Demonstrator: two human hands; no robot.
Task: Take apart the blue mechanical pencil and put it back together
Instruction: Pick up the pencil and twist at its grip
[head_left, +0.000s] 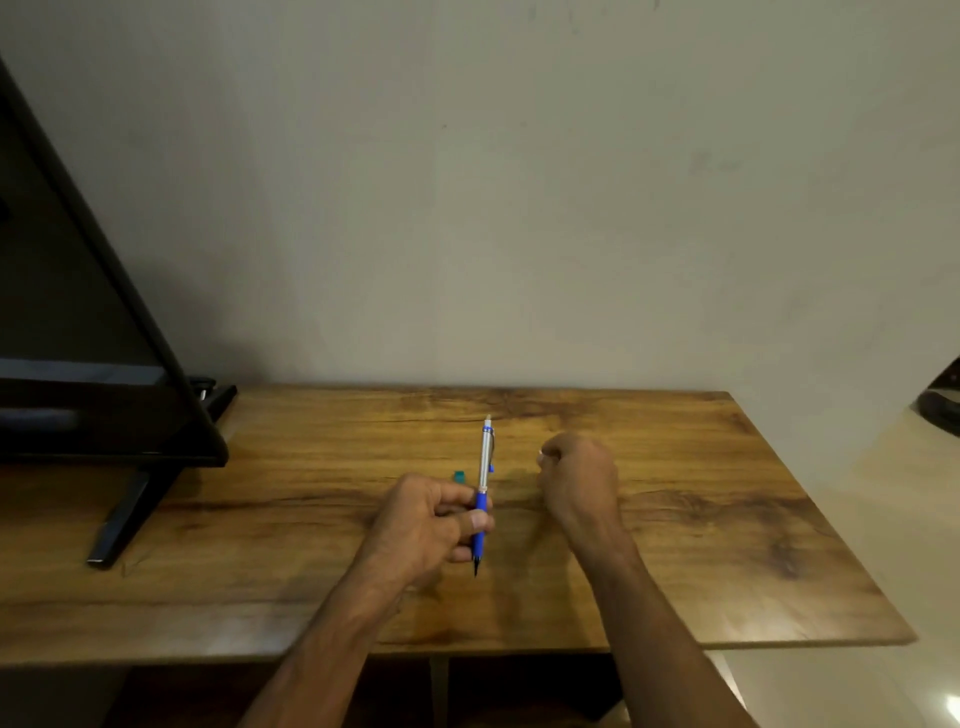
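Observation:
My left hand grips the blue mechanical pencil by its blue grip section. The pencil stands nearly upright, dark tip pointing toward me and silver barrel with a whitish end pointing away. My right hand hovers to the right of the pencil, apart from it, with the fingers curled in. Something small and pale shows at its fingertips, too small to identify. A small teal piece lies on the wooden table just behind my left hand.
A black monitor on a black stand occupies the table's left end. The wall runs along the table's far edge. A dark object sits off the table at the far right. The table's front edge is close to me.

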